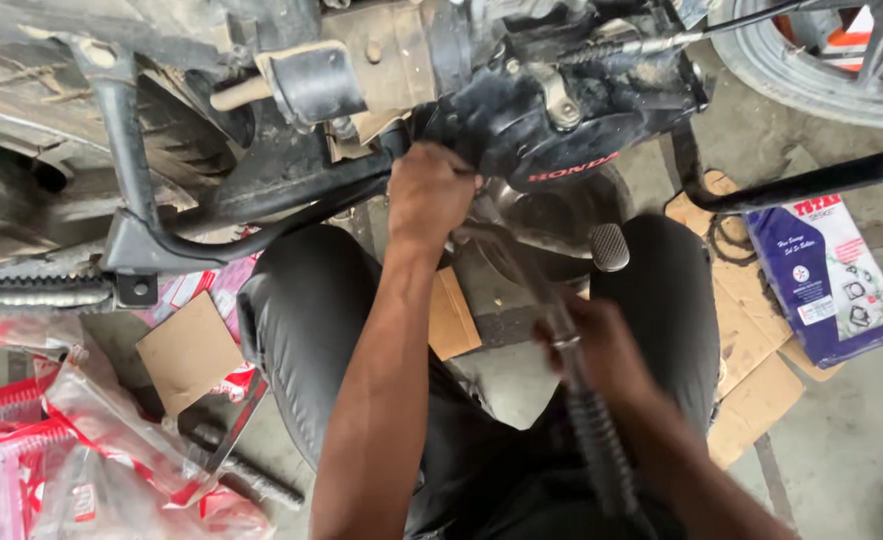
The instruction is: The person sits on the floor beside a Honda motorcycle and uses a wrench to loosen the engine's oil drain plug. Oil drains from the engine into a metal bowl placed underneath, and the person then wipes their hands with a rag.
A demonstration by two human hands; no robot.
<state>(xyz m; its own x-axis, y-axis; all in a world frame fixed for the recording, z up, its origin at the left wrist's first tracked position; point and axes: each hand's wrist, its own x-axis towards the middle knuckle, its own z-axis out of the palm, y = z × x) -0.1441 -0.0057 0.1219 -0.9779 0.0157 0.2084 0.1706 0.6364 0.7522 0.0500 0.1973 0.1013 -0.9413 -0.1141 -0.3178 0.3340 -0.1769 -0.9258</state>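
A grey concrete floor point(852, 440) carries everything. At about four o'clock flat brown cardboard sheets point(752, 390) lie on it, with a blue printed packet point(827, 280) just beside them at three o'clock. At eight o'clock lie clear plastic bags with red print point(82, 450), a loose cardboard square point(190, 350) and a dark ribbed metal bar point(247, 470).

The left hand point(430, 195) grips the black motorcycle engine casing point(562, 130); the right hand point(602, 345) holds a long grey metal ratchet handle point(562, 340).

One head-worn view — looking steeply down, close over the person's knees and motorcycle engine point(552, 130).
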